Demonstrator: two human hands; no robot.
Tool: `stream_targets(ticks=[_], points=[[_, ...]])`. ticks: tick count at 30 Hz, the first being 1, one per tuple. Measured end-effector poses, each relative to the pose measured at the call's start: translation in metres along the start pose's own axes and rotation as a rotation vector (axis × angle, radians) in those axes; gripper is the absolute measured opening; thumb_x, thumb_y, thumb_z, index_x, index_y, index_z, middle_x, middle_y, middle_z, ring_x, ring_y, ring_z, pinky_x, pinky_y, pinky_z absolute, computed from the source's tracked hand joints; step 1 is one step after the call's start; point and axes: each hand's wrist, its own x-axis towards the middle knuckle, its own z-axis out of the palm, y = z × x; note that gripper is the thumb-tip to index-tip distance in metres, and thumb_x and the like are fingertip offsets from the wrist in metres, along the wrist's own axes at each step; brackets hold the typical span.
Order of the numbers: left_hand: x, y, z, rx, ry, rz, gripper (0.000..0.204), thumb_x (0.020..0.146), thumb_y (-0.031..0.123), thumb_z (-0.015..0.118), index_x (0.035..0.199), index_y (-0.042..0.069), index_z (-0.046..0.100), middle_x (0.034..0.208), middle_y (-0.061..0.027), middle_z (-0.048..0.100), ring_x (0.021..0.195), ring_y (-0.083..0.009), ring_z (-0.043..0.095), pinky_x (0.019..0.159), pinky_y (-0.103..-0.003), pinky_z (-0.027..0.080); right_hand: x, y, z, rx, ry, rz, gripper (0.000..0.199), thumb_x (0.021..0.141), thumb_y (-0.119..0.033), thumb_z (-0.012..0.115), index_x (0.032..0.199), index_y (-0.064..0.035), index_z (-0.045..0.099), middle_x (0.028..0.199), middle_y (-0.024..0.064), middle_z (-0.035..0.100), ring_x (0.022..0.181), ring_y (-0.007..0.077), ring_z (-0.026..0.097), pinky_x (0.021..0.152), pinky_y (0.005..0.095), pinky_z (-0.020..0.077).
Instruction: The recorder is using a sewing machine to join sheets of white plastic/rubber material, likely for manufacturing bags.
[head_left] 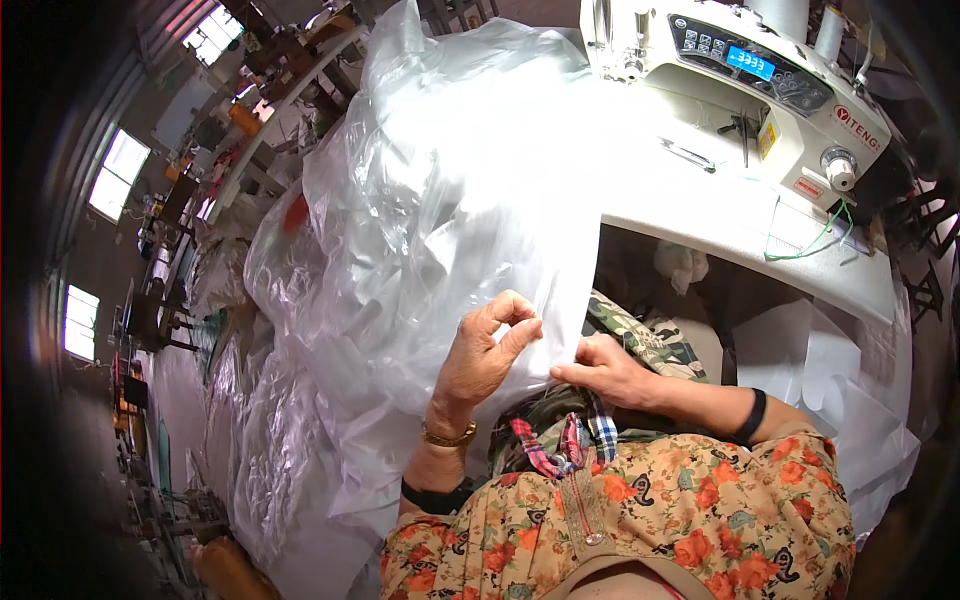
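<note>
A large heap of shiny, translucent white plastic sheeting (400,220) spreads over the sewing table's left side and hangs down toward my lap. My left hand (475,360) is raised just over it, thumb and forefinger curled together in a pinch; whatever is between the tips is too small to make out. To its right, my right hand (618,374) pinches the sheeting's straight edge near the lower corner, thumb on top and the other fingers partly hidden. Camouflage cloth (650,335) lies across my lap beneath the right hand.
A white sewing machine (740,70) with a lit display stands at the table's back right, thread cones above. Tweezers (688,155) lie on the white tabletop (690,215), and green thread (800,257) hangs at its front edge. White sheets (800,350) are below right.
</note>
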Motion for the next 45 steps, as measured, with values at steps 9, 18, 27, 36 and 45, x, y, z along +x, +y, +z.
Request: stream_targets(ticks=[9, 18, 27, 36, 45], points=[[-0.01, 0.01, 0.024, 0.011, -0.096, -0.123, 0.009, 0.093, 0.008, 0.059, 0.088, 0.0, 0.059, 0.075, 0.0017, 0.056, 0.069, -0.0048, 0.052, 0.062, -0.02, 0.043, -0.039, -0.003, 0.007, 0.402, 0.108, 0.051, 0.023, 0.092, -0.013, 0.06, 0.109, 0.0023, 0.06, 0.092, 0.0028, 0.063, 0.081, 0.0075, 0.058, 0.073, 0.0239, 0.0477], [-0.032, 0.006, 0.04, 0.169, 0.008, -0.132, 0.01, 0.09, 0.006, 0.061, 0.088, -0.003, 0.061, 0.07, -0.0027, 0.06, 0.066, -0.0062, 0.055, 0.059, -0.024, 0.046, -0.034, 0.005, 0.018, 0.205, -0.004, -0.013, 0.023, 0.096, -0.014, 0.055, 0.11, 0.0041, 0.059, 0.103, 0.0043, 0.063, 0.093, 0.0108, 0.059, 0.081, 0.026, 0.048], [-0.045, 0.01, 0.035, 0.361, 0.045, 0.046, 0.007, 0.088, 0.003, 0.059, 0.091, -0.003, 0.062, 0.074, -0.011, 0.061, 0.065, -0.0147, 0.059, 0.06, -0.029, 0.046, -0.033, -0.014, 0.035, -0.535, 0.13, -0.298, 0.015, 0.09, -0.013, 0.058, 0.087, 0.0014, 0.054, 0.066, 0.0205, 0.058, 0.061, 0.0341, 0.061, 0.054, 0.0404, 0.0455], [-0.042, -0.018, 0.023, -0.09, 0.008, -0.254, 0.017, 0.093, 0.014, 0.061, 0.086, -0.002, 0.063, 0.072, 0.0025, 0.054, 0.067, -0.0052, 0.049, 0.06, -0.023, 0.042, -0.018, -0.008, 0.038, -0.889, -0.003, -0.325, 0.01, 0.085, -0.009, 0.058, 0.082, -0.0013, 0.053, 0.066, 0.0197, 0.058, 0.062, 0.0399, 0.06, 0.058, 0.0487, 0.046], [-0.054, 0.016, 0.017, -0.072, 0.275, -0.294, 0.018, 0.091, 0.002, 0.058, 0.105, -0.005, 0.066, 0.086, -0.0035, 0.065, 0.058, -0.0066, 0.052, 0.054, -0.021, 0.043, 0.057, 0.011, -0.025, -0.178, 0.382, -0.391, 0.016, 0.097, -0.012, 0.052, 0.104, 0.0017, 0.055, 0.083, 0.0037, 0.06, 0.073, 0.0113, 0.057, 0.065, 0.0281, 0.0481]])
